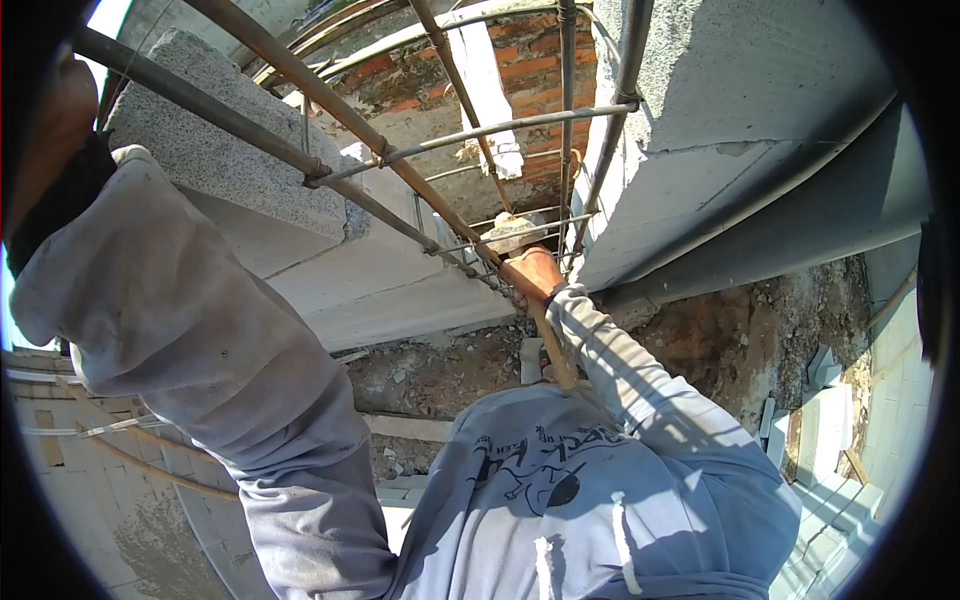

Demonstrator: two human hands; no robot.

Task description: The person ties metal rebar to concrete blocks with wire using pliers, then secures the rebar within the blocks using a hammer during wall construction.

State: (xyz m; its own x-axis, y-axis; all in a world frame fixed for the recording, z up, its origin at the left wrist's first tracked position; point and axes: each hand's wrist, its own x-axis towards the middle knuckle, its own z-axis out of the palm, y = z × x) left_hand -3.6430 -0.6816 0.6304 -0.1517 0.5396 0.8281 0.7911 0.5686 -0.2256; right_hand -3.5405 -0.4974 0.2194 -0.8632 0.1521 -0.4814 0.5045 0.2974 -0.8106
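My right hand is closed at the foot of the steel bar cage, apparently round the upper end of a wooden handle that slants down toward my chest. A rough, pale grey lump sits just above the fingers, among the thin cross ties; whether it joins the handle is unclear. My left hand is raised at the far upper left, beside a long steel bar. The frame's dark edge and shade hide its fingers, so its grip cannot be made out.
Pale block walls stand left and right of the cage. Behind it show red bricks and a white strip. A dark sheet hangs along the right wall. Loose blocks and rubble lie on the ground.
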